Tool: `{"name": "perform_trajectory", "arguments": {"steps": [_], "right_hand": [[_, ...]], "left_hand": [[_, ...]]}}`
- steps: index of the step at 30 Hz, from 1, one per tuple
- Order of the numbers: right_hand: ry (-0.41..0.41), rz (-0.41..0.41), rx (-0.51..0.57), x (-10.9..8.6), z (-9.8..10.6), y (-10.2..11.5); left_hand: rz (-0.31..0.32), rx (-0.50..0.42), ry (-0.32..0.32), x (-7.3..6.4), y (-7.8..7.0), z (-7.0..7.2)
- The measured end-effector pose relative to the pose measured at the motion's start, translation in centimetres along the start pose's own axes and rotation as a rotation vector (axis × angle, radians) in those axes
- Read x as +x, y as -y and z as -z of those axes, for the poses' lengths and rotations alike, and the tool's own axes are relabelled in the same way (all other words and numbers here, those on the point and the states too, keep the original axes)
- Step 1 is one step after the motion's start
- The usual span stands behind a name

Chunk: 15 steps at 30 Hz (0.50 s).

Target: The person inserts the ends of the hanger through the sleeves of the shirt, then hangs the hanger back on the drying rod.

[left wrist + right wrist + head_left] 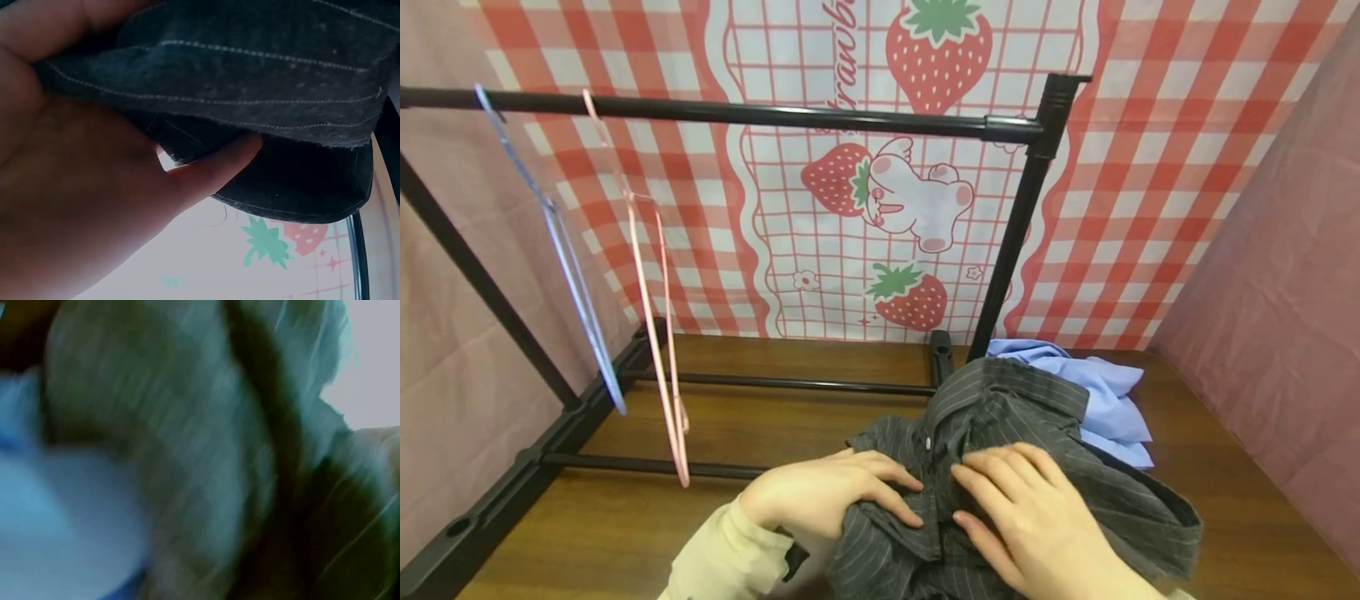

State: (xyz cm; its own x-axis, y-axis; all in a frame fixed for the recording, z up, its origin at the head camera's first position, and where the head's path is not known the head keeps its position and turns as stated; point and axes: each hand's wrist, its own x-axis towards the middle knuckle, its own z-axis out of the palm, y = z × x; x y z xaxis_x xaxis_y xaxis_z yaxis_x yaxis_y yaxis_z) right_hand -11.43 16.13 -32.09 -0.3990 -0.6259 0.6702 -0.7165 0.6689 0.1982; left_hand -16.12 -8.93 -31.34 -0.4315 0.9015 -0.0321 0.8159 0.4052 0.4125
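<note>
Charcoal pinstriped button-up shirt (1022, 421), rumpled: my left hand (827, 494) pinched it; whether my right hand (1037, 518) gripped, I couldn't tell.

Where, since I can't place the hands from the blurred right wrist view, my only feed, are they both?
Observer: In the head view, the left hand and the right hand are both on a dark striped garment.

Operator: I also have a blurry blue patch at left. Where does that sit?

Observer: It looks like the blue cloth that the head view shows lying on the wooden surface, partly hidden behind the garment.

Operator: Is anything hanging nearby?

Observer: Yes. On the left of the head view, a blue hanger and a pink hanger hang from a black bar.
</note>
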Motion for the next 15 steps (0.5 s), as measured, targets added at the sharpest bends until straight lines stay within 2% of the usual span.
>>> {"name": "perform_trajectory", "arguments": {"steps": [4, 7, 11, 15], "right_hand": [[0.042, -0.162, -0.038, -0.1, -0.6, -2.2], [0.121, -0.319, -0.046, -0.8, -1.5, -3.7], [0.215, -0.516, 0.007, -1.8, -2.5, -4.7], [0.286, -0.668, 0.073, -2.2, -2.8, -5.1]], "left_hand": [[0.015, -0.02, 0.027, -0.2, 0.4, 0.2], [0.016, -0.061, 0.043, -0.3, 0.7, 0.2], [0.016, -0.093, 0.041, -0.5, 1.1, 0.4], [0.073, -0.086, 0.006, -1.1, 1.6, 0.7]]}}
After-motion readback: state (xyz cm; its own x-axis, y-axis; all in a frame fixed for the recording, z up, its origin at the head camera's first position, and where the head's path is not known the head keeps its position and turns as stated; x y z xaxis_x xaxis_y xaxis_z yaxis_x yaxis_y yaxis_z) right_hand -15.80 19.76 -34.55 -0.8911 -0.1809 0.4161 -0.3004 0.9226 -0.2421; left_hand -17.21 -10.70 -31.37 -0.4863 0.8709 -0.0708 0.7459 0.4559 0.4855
